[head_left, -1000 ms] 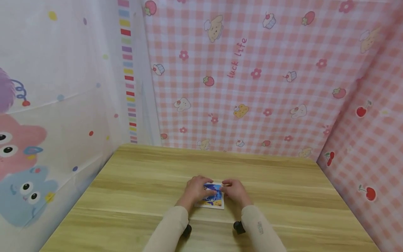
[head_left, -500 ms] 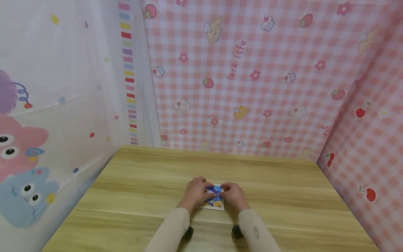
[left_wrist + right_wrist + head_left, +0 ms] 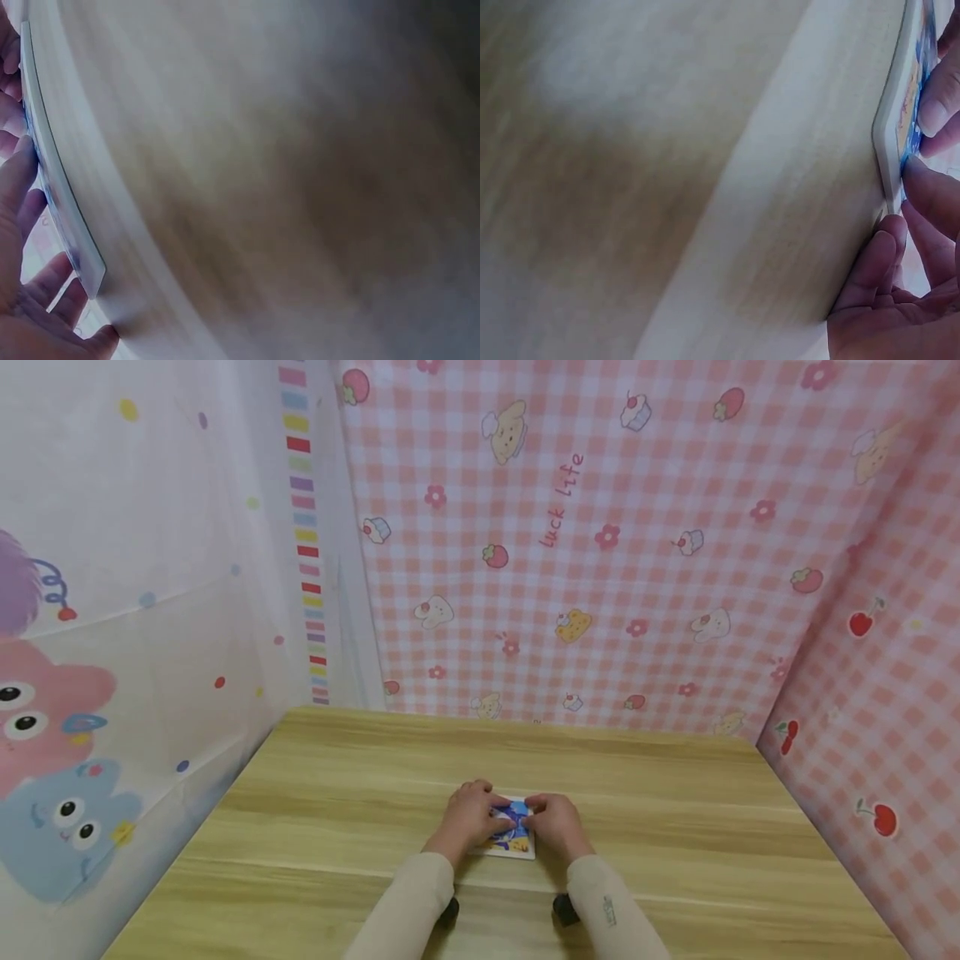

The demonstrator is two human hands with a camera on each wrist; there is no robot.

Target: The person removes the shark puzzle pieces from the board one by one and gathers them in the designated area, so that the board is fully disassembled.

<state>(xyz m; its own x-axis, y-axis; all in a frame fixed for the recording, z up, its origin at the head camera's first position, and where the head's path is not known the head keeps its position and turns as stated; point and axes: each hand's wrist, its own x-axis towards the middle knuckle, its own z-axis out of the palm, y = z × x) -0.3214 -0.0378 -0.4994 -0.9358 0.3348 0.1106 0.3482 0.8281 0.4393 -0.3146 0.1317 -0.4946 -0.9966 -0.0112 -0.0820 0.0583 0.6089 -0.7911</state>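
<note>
A small square picture board (image 3: 517,845) with a white border and a blue and yellow cartoon print lies on the table. My left hand (image 3: 467,817) covers its left part, thumb on the printed face and fingers about the far left side. On the right side, my right hand (image 3: 558,822) holds the edge, thumb over the print. The right wrist view shows the board's pale thick edge (image 3: 889,139), with curled fingers (image 3: 876,259) beside its corner. Both thumbs come close together over the picture. Whether the print is split into pieces is too small to tell.
The wood-grain table (image 3: 360,777) reaches back to a pink checked curtain (image 3: 585,585). A white cartoon-printed curtain (image 3: 172,635) hangs at the left and another pink one (image 3: 862,710) at the right. Dark wrist cameras (image 3: 566,910) sit under the sleeves.
Over the second, my right hand has shifted slightly left, nearer the left hand. The left hand has barely moved, and the board stays in about the same place.
</note>
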